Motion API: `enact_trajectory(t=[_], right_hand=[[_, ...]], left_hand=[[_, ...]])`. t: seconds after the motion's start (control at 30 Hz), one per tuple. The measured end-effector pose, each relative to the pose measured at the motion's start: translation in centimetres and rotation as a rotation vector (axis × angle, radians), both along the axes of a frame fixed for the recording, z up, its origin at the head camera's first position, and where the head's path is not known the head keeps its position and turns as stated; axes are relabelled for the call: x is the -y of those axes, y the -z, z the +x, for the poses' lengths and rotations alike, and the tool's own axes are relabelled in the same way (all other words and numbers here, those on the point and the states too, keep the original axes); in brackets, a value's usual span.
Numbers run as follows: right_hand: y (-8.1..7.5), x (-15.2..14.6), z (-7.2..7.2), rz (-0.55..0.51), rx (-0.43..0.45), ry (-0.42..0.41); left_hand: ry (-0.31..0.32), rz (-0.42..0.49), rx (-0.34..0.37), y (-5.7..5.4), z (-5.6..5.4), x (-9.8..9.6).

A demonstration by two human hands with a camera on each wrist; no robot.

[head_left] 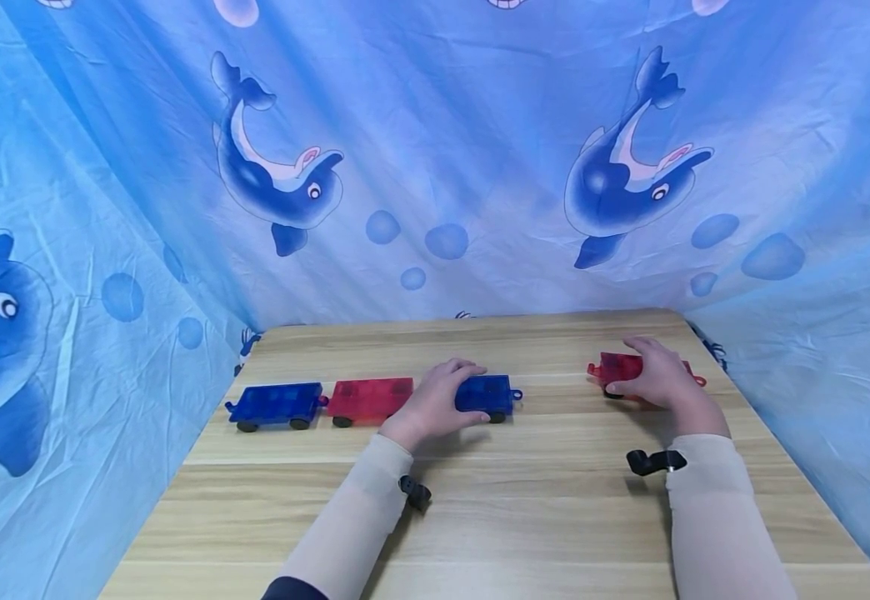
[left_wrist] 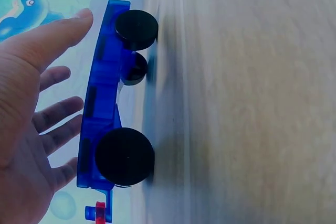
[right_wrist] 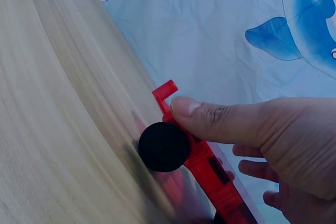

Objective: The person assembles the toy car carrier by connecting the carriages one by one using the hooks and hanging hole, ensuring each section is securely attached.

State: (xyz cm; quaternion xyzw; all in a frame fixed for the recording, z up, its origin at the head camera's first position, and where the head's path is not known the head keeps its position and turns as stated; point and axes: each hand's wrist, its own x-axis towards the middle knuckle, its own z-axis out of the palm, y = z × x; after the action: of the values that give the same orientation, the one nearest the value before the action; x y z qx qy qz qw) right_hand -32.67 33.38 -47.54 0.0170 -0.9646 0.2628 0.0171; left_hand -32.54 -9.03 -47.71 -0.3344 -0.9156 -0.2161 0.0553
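Toward the right of the table, my right hand [head_left: 660,375] grips a red toy train car [head_left: 618,367] with black wheels. In the right wrist view the thumb lies on its side near the upright hook [right_wrist: 167,88], while the other fingers are on the far side, partly hidden. My left hand [head_left: 442,400] is spread over a blue toy train car [head_left: 487,392]; in the left wrist view, the thumb stands off the car's side. That blue car's ring points right; its other end links to a second red car [head_left: 367,398], coupled to another blue car [head_left: 276,402].
The wooden table [head_left: 525,517] has a blue dolphin-print cloth [head_left: 480,275] hanging behind it and on both sides. A black wrist mount [head_left: 654,462] sticks out from the right sleeve, another mount [head_left: 416,493] from the left. A stretch of tabletop lies between the two hands.
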Motion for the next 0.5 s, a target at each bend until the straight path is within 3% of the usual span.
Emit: enact_trajectory(t=[0.5], right_hand=[[0.13, -0.1, 0.08, -0.058, 0.073, -0.018]], left_hand=[[-0.023, -0.015, 0.034, 0.51, -0.28, -0.22]])
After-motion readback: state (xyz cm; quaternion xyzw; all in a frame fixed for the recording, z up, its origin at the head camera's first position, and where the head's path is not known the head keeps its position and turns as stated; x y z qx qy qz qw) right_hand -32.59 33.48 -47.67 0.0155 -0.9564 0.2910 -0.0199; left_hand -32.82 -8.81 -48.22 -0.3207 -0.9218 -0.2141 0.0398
